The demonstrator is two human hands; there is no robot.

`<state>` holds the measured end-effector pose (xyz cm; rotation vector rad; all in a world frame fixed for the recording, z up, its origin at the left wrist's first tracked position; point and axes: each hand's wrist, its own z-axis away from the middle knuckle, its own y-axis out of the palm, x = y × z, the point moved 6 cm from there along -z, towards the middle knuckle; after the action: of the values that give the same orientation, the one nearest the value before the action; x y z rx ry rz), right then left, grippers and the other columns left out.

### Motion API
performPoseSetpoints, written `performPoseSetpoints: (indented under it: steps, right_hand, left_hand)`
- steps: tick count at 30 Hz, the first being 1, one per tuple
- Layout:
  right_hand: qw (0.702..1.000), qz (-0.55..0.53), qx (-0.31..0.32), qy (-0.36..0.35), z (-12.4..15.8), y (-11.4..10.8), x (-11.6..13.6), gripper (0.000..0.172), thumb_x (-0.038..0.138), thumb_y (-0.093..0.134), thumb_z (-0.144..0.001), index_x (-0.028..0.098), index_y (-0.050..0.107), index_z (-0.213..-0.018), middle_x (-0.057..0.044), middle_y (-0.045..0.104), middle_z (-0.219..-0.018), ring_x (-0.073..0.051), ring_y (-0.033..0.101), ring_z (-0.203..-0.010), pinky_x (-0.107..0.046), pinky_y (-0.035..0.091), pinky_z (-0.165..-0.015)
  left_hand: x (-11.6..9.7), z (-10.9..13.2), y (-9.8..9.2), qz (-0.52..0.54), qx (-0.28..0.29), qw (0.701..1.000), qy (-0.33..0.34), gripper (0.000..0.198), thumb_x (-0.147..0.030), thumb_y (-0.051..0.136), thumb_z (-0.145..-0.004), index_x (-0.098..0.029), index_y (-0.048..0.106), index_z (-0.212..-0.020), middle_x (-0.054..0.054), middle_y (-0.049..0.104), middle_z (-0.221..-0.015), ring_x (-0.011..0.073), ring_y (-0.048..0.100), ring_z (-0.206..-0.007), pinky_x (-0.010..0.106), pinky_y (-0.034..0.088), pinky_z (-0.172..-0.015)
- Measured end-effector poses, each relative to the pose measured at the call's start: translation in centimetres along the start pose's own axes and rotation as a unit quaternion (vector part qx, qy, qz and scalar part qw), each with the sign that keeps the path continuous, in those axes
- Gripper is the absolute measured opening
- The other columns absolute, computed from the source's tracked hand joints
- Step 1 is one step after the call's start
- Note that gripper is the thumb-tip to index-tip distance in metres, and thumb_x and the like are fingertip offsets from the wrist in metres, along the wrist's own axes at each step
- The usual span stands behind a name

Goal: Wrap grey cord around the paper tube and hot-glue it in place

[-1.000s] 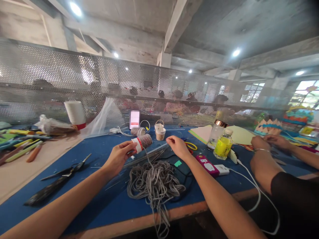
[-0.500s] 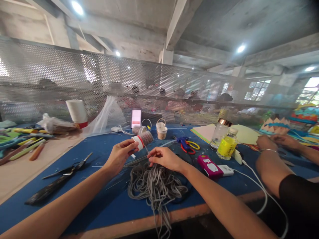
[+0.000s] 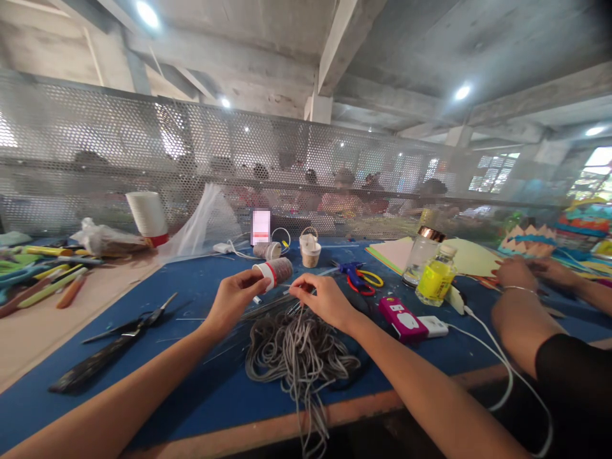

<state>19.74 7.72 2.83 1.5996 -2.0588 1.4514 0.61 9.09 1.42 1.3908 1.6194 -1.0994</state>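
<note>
My left hand (image 3: 238,294) grips a paper cup (image 3: 279,271) by its white end; the cup lies sideways, its other part wrapped in grey cord beside a red band. Just right of it, my right hand (image 3: 321,297) pinches a strand of grey cord between thumb and fingers. Below that hand a loose heap of grey cord (image 3: 301,350) lies on the blue table mat (image 3: 176,389), some strands hanging over the front edge. Behind the cup stand a small basket (image 3: 310,250) with a handle and another cord-wrapped cup (image 3: 268,251) on its side.
Black scissors (image 3: 129,331) lie left. A blue glue gun (image 3: 352,274), red-and-yellow scissors (image 3: 370,280), a magenta power bank (image 3: 402,319), a glass jar (image 3: 423,255) and a yellow bottle (image 3: 437,277) stand right. A co-worker's arms (image 3: 519,299) work at far right. A mesh screen (image 3: 191,153) rises behind.
The cup in my left hand has turned closer to level. My right hand has risen slightly and shifted right, away from the cup, with the cord in its fingers.
</note>
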Motion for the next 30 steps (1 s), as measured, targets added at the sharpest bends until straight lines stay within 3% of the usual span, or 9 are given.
performPoseSetpoints:
  steps: [6, 10, 30]
  right_hand:
    - [0.995, 0.053, -0.043, -0.070, -0.1, -0.7, 1.3, 0.011, 0.028, 0.059, -0.091, 0.020, 0.067, -0.089, 0.000, 0.069, -0.082, -0.011, 0.062, -0.073, -0.023, 0.044, -0.072]
    - [0.991, 0.068, -0.062, -0.096, -0.1, -1.1, 1.8, 0.008, 0.025, 0.061, -0.089, 0.020, 0.067, -0.087, 0.001, 0.069, -0.082, -0.011, 0.061, -0.075, -0.025, 0.043, -0.078]
    - [0.990, 0.085, -0.074, -0.084, -0.4, -1.8, 2.3, 0.014, 0.033, 0.060, -0.091, 0.023, 0.068, -0.090, 0.000, 0.066, -0.080, -0.014, 0.059, -0.077, -0.030, 0.043, -0.083]
  left_hand:
    - [0.1, 0.1, 0.5, -0.047, 0.024, 0.999, -0.006, 0.025, -0.034, 0.069, -0.074, -0.014, 0.073, -0.088, 0.001, 0.068, -0.072, 0.0166, 0.055, -0.067, 0.027, 0.040, -0.065]
    - [-0.2, 0.4, 0.9, -0.043, 0.045, 0.998, -0.023, 0.022, -0.033, 0.069, -0.072, -0.015, 0.074, -0.084, 0.000, 0.068, -0.070, 0.0167, 0.056, -0.066, 0.026, 0.040, -0.063]
    - [-1.3, 1.3, 2.6, -0.008, 0.131, 0.991, -0.032, 0.017, -0.033, 0.070, -0.072, -0.017, 0.075, -0.076, 0.002, 0.069, -0.069, 0.0170, 0.057, -0.064, 0.027, 0.041, -0.062]
